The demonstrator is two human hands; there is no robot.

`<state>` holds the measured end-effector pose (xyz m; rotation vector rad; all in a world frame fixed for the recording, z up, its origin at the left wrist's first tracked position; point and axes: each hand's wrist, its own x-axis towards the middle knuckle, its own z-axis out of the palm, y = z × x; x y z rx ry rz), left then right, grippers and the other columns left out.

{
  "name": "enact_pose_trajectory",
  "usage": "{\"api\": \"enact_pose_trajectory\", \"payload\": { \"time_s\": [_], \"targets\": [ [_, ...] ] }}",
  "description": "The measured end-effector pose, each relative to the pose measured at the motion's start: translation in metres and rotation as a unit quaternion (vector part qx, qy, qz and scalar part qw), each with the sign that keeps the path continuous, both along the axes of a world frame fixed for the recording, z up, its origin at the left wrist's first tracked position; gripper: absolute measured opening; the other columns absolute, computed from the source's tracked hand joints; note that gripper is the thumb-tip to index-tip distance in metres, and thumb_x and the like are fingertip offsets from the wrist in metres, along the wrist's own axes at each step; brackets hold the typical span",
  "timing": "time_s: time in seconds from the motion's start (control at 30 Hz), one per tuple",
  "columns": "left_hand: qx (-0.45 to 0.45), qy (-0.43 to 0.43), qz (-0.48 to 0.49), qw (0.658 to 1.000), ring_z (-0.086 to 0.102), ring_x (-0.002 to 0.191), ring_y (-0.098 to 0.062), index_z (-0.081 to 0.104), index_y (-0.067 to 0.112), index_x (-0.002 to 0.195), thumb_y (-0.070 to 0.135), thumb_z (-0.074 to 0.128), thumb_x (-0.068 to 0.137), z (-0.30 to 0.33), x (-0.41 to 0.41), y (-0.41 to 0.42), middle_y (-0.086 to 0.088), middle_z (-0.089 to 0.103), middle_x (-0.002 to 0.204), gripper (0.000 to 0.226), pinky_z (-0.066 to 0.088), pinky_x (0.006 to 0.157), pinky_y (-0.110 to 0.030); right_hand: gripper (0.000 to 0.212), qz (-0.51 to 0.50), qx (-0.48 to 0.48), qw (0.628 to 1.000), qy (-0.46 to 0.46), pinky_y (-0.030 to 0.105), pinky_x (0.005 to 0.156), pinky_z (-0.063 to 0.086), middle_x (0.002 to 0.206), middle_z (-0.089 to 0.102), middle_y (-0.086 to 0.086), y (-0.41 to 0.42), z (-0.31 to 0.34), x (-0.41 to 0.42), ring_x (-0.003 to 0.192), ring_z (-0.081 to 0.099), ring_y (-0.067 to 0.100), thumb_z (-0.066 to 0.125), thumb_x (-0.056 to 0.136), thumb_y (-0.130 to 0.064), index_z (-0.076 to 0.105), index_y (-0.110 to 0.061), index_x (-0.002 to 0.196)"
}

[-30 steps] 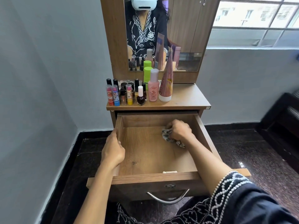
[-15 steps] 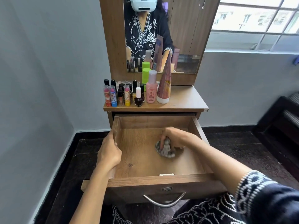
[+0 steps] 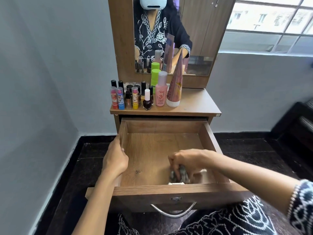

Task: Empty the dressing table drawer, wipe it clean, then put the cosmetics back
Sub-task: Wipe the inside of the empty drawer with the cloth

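- Right hand (image 3: pixel 188 160) curled tight around crumpled grey patterned cloth (image 3: pixel 179 174), pressed on floor of open brown wooden drawer (image 3: pixel 152 160) at 6 o'clock.
- Left hand (image 3: pixel 116 157) gripped drawer's 9 o'clock wall.
- Drawer was otherwise bare.

- A large "3" is being shown on the label of the pink bottle (image 3: pixel 160 92) standing on the surface (image 3: pixel 198 104).
- The smaller print on the other cosmetics is being blurred beyond reading.

Matt wood drawer (image 3: pixel 162 126), shiny metal handle (image 3: pixel 173 212).
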<state>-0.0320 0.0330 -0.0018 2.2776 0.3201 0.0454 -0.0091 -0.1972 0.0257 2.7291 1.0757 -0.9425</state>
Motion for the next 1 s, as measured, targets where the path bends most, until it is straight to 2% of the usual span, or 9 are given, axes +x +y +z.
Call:
{"api": "enact_pose_trajectory", "payload": {
  "time_s": [0.03,0.13,0.23,0.33,0.47,0.67,0.83,0.93,1.0],
  "targets": [
    [0.0,0.0,0.001,1.0,0.034,0.135,-0.025,0.015,0.017,0.148,0.005,0.036,0.096,0.0,0.001,0.0,-0.006,0.024,0.153,0.057,0.031,0.106,-0.034,0.038,0.008,-0.025,0.999,-0.022,0.002,0.045,0.031,0.108,0.062,-0.006,-0.001,0.003,0.007,0.086,0.054,0.007,0.083,0.06,-0.004,0.075,-0.023,0.092],
    [0.001,-0.002,0.004,1.0,0.034,0.135,-0.026,0.017,0.016,0.147,0.005,0.036,0.096,0.002,0.001,-0.001,-0.006,0.026,0.152,0.056,0.033,0.105,-0.035,0.039,-0.006,-0.041,0.994,-0.097,0.018,0.059,0.042,0.11,0.067,-0.011,0.002,0.012,0.029,0.097,0.062,0.013,0.082,0.061,-0.007,0.075,-0.028,0.093],
    [0.001,-0.001,0.008,1.0,0.034,0.135,-0.025,0.017,0.017,0.147,0.005,0.036,0.097,0.003,0.001,-0.002,-0.006,0.026,0.152,0.056,0.033,0.105,-0.035,0.045,-0.022,-0.032,0.995,-0.093,0.025,0.069,0.049,0.114,0.065,-0.007,0.018,0.012,0.032,0.102,0.061,0.017,0.085,0.057,-0.008,0.074,-0.026,0.097],
    [0.003,-0.001,0.01,1.0,0.033,0.136,-0.026,0.017,0.018,0.147,0.005,0.036,0.097,0.003,0.001,-0.002,-0.005,0.026,0.152,0.056,0.033,0.105,-0.036,0.041,0.021,0.007,0.998,-0.059,0.022,0.062,0.045,0.112,0.063,-0.005,0.041,-0.006,0.011,0.099,0.061,0.018,0.083,0.062,-0.008,0.073,-0.025,0.098],
    [0.0,-0.003,0.007,1.0,0.033,0.136,-0.025,0.017,0.018,0.147,0.006,0.037,0.097,0.003,-0.001,-0.002,-0.005,0.026,0.152,0.056,0.033,0.105,-0.035,0.034,0.049,0.073,0.994,-0.071,0.03,0.071,0.048,0.11,0.056,-0.005,0.036,-0.023,-0.012,0.102,0.058,0.018,0.064,0.077,-0.001,0.068,-0.023,0.102],
    [-0.001,-0.001,0.002,1.0,0.033,0.136,-0.024,0.016,0.017,0.147,0.005,0.037,0.096,0.002,-0.001,-0.001,-0.005,0.025,0.152,0.057,0.032,0.106,-0.034,0.037,0.041,-0.017,0.999,-0.027,0.007,0.05,0.028,0.106,0.057,-0.01,-0.006,-0.007,-0.005,0.096,0.057,0.01,0.081,0.061,-0.005,0.071,-0.023,0.091],
    [0.003,0.003,0.006,1.0,0.034,0.135,-0.026,0.016,0.017,0.147,0.004,0.038,0.096,0.003,0.001,-0.002,-0.006,0.026,0.152,0.057,0.034,0.105,-0.035,0.045,0.012,-0.031,0.998,-0.052,0.022,0.064,0.042,0.109,0.06,-0.008,-0.003,0.007,0.008,0.098,0.058,0.014,0.089,0.052,-0.018,0.074,-0.024,0.094],
    [0.007,0.005,0.008,1.0,0.035,0.134,-0.026,0.016,0.017,0.147,0.005,0.038,0.096,0.002,0.001,-0.001,-0.006,0.026,0.152,0.057,0.034,0.105,-0.035,0.04,0.033,-0.017,0.997,-0.063,0.02,0.057,0.039,0.106,0.058,-0.013,-0.001,-0.006,-0.005,0.097,0.058,0.013,0.083,0.06,-0.011,0.069,-0.029,0.093],
    [0.011,0.006,0.008,1.0,0.034,0.134,-0.026,0.016,0.018,0.147,0.005,0.037,0.096,0.001,0.0,0.0,-0.006,0.026,0.152,0.057,0.034,0.105,-0.035,0.038,0.043,0.009,0.997,-0.07,0.024,0.059,0.044,0.104,0.054,-0.014,-0.007,-0.015,-0.014,0.097,0.057,0.012,0.071,0.07,-0.004,0.064,-0.032,0.095]
  ]
}}
